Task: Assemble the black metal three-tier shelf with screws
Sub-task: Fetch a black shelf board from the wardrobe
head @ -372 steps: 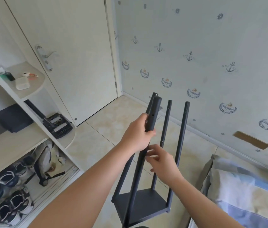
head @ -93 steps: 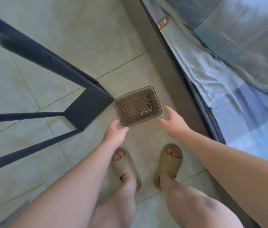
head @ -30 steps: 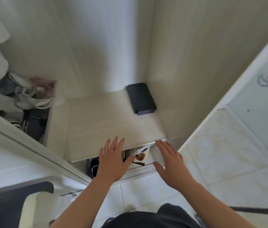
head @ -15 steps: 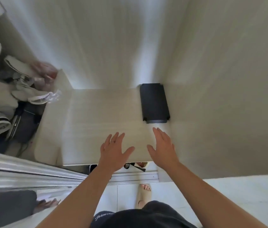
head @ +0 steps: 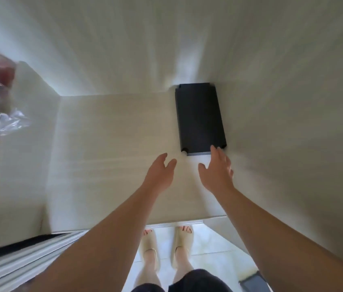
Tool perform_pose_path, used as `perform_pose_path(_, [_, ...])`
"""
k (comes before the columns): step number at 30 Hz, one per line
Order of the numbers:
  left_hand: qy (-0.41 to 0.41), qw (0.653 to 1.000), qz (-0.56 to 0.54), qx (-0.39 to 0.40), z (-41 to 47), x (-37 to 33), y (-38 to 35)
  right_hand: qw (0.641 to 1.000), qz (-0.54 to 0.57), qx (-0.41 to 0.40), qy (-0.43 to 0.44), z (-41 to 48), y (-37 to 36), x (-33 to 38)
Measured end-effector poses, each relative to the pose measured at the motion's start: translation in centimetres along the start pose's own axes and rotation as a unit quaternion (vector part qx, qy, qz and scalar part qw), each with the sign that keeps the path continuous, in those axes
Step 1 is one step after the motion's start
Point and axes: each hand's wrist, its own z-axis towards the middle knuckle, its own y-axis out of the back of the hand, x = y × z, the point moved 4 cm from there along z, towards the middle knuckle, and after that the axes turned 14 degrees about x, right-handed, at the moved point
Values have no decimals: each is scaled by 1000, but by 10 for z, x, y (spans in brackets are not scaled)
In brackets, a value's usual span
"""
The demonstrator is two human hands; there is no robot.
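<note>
Fingers straight and spread on both sides, nothing held. Left hand (head: pixel 159 171) at centre frame, just short of the near left corner of the black panel (head: pixel 200 118); right hand (head: pixel 217 169) with fingertips at its near edge, contact too close to call. Panel flat on the pale wooden ledge (head: pixel 111 144), right of centre, against the side wall. Judged an early fetching step: nothing joined to the panel in view, all fastening left to do. Counted: two hands, one panel, two sandals (head: pixel 149 244) at bottom centre, one plastic bag (head: pixel 12 121) at the left edge.
</note>
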Motion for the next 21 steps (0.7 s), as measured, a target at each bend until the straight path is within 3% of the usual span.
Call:
perform_pose_path(9, [13,999,-47,10,89,-37,-19,999,-36,7,-33,68,7,-24])
perform_pose_path(21, [38,975,-220,-8,99,-46,-18,999,-31,15,-32,71,8,-22])
